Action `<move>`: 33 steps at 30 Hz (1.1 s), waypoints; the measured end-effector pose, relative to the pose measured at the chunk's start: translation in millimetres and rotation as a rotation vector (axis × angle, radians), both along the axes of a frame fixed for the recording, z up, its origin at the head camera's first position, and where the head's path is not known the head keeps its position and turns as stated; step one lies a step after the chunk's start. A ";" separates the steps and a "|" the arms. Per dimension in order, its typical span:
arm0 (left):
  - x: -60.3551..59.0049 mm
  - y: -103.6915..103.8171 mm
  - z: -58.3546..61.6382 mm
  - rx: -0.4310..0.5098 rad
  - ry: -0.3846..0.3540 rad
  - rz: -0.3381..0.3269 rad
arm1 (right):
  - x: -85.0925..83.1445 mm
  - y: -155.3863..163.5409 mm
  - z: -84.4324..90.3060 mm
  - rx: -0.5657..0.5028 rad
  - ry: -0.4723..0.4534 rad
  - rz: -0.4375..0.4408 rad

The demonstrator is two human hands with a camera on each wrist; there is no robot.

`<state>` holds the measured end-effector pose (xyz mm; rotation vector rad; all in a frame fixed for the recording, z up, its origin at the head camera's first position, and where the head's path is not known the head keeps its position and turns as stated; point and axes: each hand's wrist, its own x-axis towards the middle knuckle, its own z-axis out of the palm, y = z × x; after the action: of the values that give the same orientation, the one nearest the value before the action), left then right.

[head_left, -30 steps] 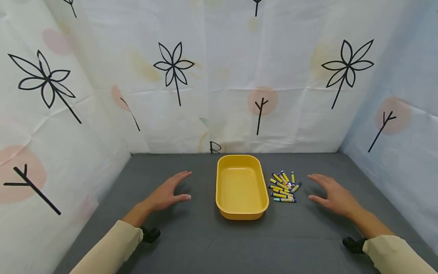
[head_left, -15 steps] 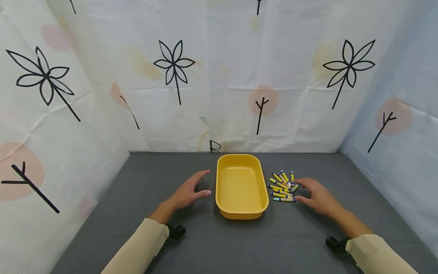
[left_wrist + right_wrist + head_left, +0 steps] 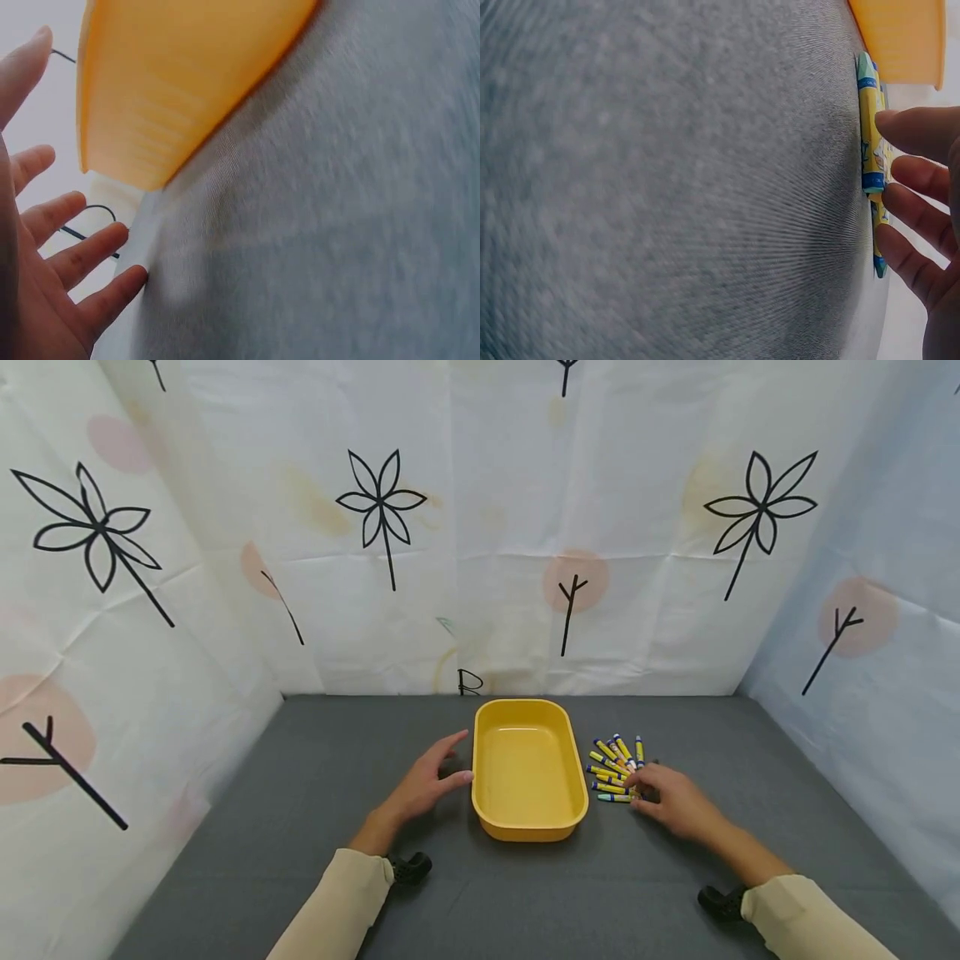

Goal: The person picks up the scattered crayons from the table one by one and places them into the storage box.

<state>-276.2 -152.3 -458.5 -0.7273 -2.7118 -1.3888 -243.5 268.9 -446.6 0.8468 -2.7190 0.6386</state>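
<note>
A pile of crayons point(image 3: 611, 764) in yellow-and-blue wrappers lies fanned out to the right of a yellow plastic tub point(image 3: 530, 829). My right hand point(image 3: 678, 802) reaches over the near right end of the pile, its fingers covering some crayons. In the right wrist view, my thumb is close against a green-tipped crayon point(image 3: 870, 127) while the fingers stay spread; I see no crayon lifted. On the tub's other side, my left hand point(image 3: 423, 785) has its fingers extended beside the left wall. Its thumb tip is at the rim, though contact is unclear.
A grey cloth point(image 3: 480, 902) covers the table. White patterned sheets point(image 3: 495, 527) enclose the back and both sides. Each wrist wears a black device, such as the one at the right cuff point(image 3: 722, 903).
Both hands have moved inward: my left hand rightward up to the tub, my right hand leftward onto the crayons. The tub has stayed in place.
</note>
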 end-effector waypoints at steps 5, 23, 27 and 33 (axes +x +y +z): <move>2.7 4.7 -5.4 0.077 -0.032 0.025 | 0.5 -2.4 -1.4 0.036 -0.063 -0.016; -3.2 15.2 -0.7 0.274 -0.171 0.012 | 0.9 -9.8 3.9 0.108 -0.107 -0.072; 6.0 18.7 21.1 0.252 -0.223 -0.014 | -1.6 -9.2 7.3 0.128 -0.146 -0.077; 13.7 19.7 34.1 0.265 -0.267 -0.043 | -7.4 -4.0 16.9 0.119 -0.121 -0.073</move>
<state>-262.4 -132.7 -424.5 -0.6236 -2.6259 -1.9345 -250.8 264.9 -429.7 0.7533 -2.9071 0.5338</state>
